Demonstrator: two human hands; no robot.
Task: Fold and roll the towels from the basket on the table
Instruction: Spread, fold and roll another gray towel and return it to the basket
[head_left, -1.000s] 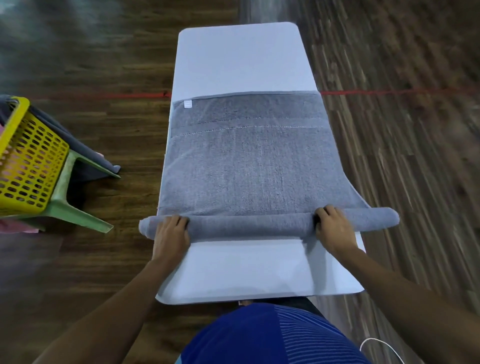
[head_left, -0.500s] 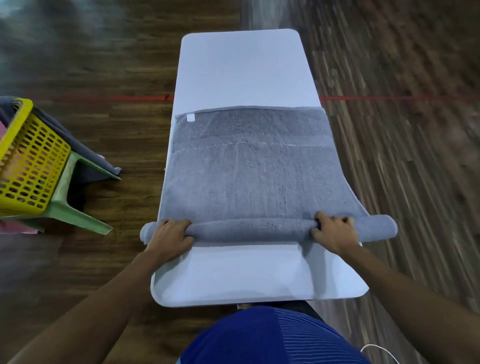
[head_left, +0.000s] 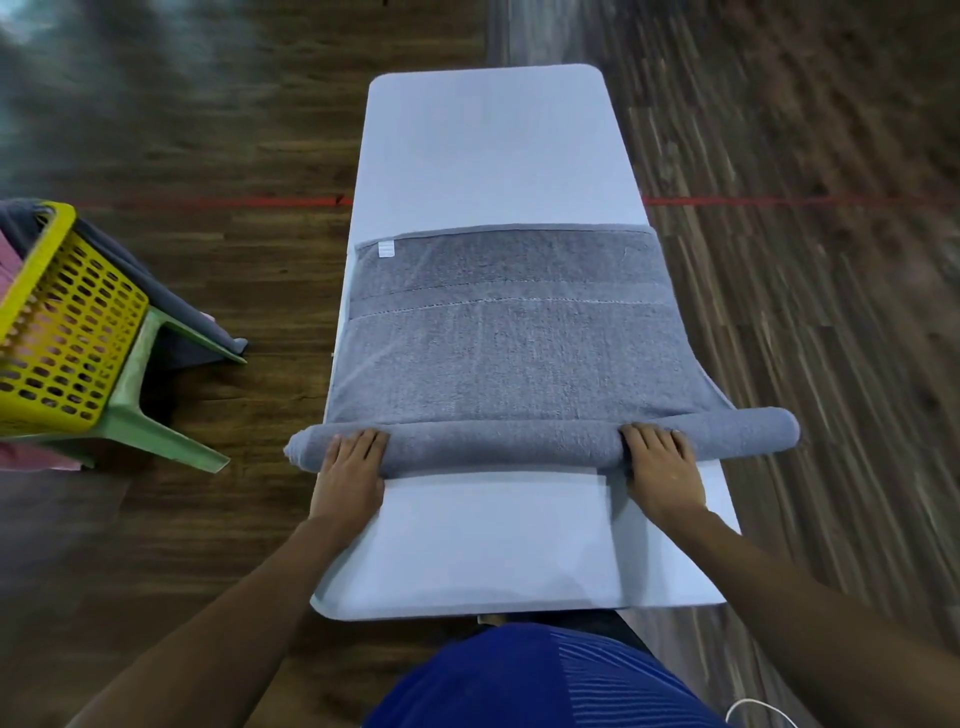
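Note:
A grey towel (head_left: 514, 353) lies flat along the white table (head_left: 488, 145), its near end wound into a thick roll (head_left: 504, 441) that spans the table's width and sticks out past both side edges. My left hand (head_left: 350, 467) rests on the roll near its left end, fingers laid straight over the top. My right hand (head_left: 660, 465) presses on the roll toward its right end in the same way. A small white label (head_left: 386, 249) shows at the towel's far left corner.
A yellow slotted basket (head_left: 57, 322) stands on a green plastic stool (head_left: 156, 410) at the left, with dark grey and pink cloth in it. Dark wooden floor surrounds the table, crossed by a red line (head_left: 208, 202). Bare table surface (head_left: 498, 540) lies between the roll and my body.
The roll has grown thicker and the flat part of the towel is shorter. Both hands went from curled round the roll to lying flat on top of it.

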